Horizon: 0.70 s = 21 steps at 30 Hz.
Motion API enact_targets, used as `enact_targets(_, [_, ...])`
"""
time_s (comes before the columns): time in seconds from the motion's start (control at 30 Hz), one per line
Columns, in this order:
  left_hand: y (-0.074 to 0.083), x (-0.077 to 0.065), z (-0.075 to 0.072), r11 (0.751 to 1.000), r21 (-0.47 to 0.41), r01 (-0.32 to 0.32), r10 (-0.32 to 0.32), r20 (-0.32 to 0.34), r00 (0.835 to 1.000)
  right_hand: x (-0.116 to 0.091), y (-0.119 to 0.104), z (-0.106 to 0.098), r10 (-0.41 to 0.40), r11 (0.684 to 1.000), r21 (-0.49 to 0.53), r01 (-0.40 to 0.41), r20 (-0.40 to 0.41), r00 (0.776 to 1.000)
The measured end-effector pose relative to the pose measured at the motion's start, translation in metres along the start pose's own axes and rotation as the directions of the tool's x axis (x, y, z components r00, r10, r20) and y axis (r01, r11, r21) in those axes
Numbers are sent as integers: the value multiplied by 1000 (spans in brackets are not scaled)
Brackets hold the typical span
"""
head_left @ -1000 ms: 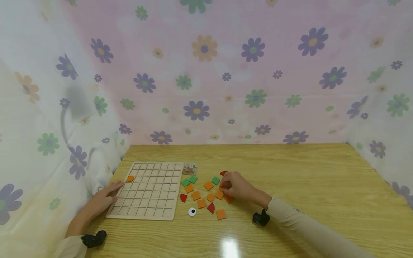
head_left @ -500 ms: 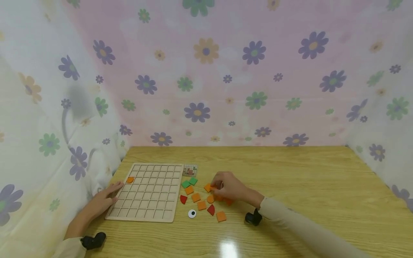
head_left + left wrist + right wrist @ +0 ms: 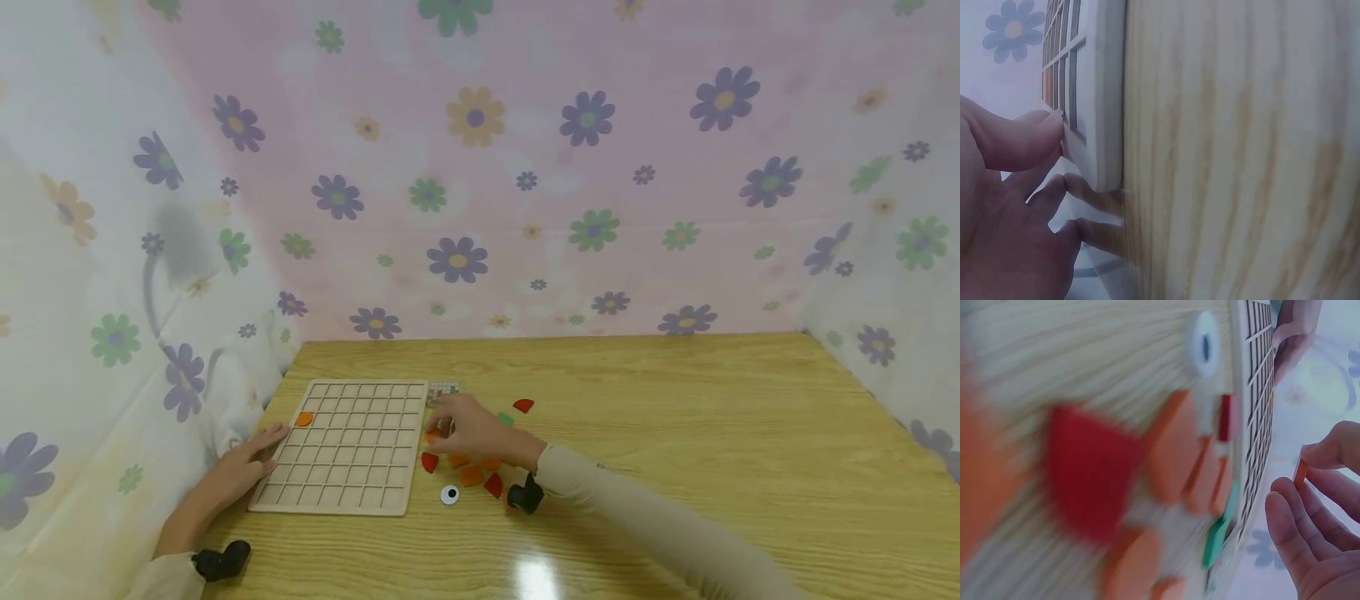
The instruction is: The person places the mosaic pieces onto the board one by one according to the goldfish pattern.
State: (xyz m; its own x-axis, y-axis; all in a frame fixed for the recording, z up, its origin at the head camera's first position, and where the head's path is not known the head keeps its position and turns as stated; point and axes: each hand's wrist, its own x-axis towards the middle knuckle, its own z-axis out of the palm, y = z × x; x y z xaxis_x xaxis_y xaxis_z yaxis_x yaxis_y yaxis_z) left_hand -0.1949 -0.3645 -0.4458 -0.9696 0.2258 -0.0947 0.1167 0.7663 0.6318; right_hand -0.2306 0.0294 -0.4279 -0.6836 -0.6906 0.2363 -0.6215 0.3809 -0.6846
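Orange tile [image 3: 1300,470] pinched between thumb and fingertips of the right hand [image 3: 472,429]; grip narrow, tile out at the very tips, thin edge showing. Held over the loose pieces [image 3: 471,476], just beside the board [image 3: 337,450]. Left hand [image 3: 236,467] touches the board's left edge, fingers relaxed.

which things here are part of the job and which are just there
Apparently in the job:
orange piece, pinched by right hand
grid board, touched by left hand
loose coloured pieces, white eye disc, picture card

Just surroundings:
flowered cloth
table
black wrist devices, worn
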Motion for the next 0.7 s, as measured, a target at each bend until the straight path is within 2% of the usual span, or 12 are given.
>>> enact_targets(0.23, [4, 0, 0, 1000, 16, 7, -7, -7, 1000, 31, -14, 17, -32, 999, -35, 32, 20, 999])
enact_targets(0.5, [7, 0, 1, 1000, 2, -3, 3, -11, 1000, 68, -21, 42, -83, 995, 65, 80, 47, 995])
enact_targets(0.7, [7, -1, 0, 1000, 8, 0, 0, -13, 1000, 95, -29, 61, -126, 991, 36, 125, 37, 991])
